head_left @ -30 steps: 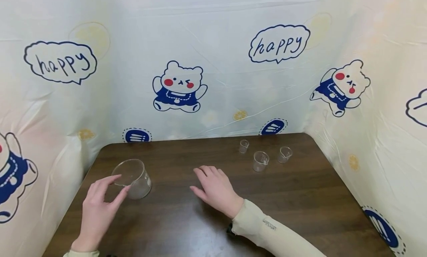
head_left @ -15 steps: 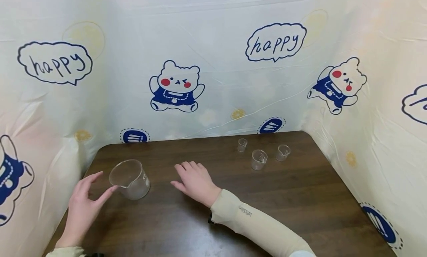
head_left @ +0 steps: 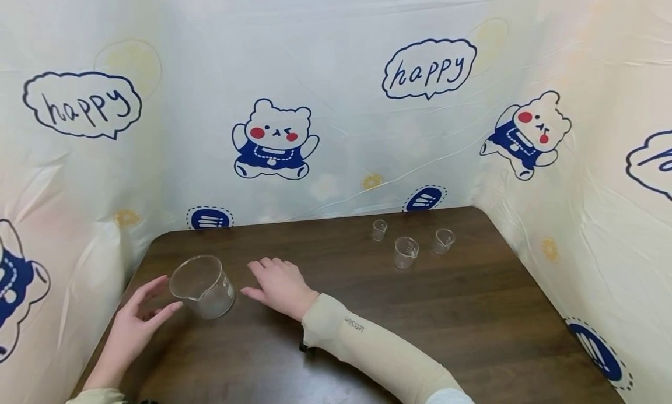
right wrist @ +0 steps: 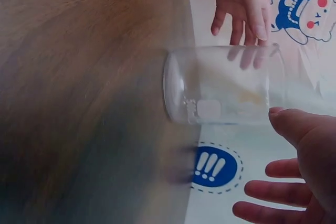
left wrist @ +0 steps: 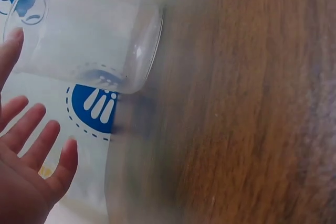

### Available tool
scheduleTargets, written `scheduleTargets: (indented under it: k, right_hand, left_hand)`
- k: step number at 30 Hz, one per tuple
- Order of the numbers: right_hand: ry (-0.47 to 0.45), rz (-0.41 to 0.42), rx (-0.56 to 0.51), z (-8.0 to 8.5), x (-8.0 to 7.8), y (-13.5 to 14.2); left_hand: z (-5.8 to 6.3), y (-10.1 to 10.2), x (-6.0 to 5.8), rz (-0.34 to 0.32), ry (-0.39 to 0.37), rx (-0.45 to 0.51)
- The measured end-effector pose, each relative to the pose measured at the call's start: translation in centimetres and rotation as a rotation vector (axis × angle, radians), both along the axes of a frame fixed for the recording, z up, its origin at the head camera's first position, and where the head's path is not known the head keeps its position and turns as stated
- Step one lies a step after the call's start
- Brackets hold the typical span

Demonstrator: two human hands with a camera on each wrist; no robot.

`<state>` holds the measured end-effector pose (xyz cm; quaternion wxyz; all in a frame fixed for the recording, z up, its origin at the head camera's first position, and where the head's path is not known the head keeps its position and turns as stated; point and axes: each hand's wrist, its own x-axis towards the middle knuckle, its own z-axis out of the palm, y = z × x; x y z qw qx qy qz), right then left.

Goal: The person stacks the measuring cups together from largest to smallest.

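A large clear glass beaker [head_left: 207,293] stands upright on the dark brown wooden table [head_left: 420,334], left of centre. Its wall is see-through, with a round rim, a pouring spout facing the person, and white printing with a pale patch on the side toward the right hand [head_left: 280,287]. The left hand [head_left: 133,325] is at the beaker's other side, thumb and fingers spread wide, gripping nothing; whether its thumb tip grazes the rim is hard to judge. The right hand's fingers are also spread and hold nothing, just beside the glass. The beaker is near the table's left edge, over which the left forearm reaches, and a strip of wood separates it from the far edge, where the printed sheet [head_left: 346,71] rises. More tabletop extends in front of it and to the right, beyond the right sleeve [head_left: 378,351]. Three small beakers [head_left: 406,253] stand grouped toward the far edge, well apart from both hands.
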<state>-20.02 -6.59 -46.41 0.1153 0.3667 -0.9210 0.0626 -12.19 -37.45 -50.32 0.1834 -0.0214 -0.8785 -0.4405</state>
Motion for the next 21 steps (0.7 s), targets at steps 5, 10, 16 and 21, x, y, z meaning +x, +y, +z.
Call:
scheduleTargets:
  k: [5,10,16,21]
  right_hand:
    - [-0.027,0.025,-0.019,-0.8,-0.2,-1.9]
    - [-0.081,0.054,-0.074,-1.2,-0.3,-3.8]
    - [-0.147,0.067,-0.116,-0.9,-0.5,-5.3]
    - [-0.204,0.050,-0.152,-0.6,-0.9,-5.6]
  left_hand:
    - [-0.3,-0.2,-0.5,-0.054,-0.007,-0.007]
    - [-0.6,-0.6,-0.9,-0.119,0.005,0.001]
    - [-0.8,-0.4,-1.3,-0.174,0.027,0.027]
    - [-0.6,0.1,-1.7,-0.198,0.021,0.029]
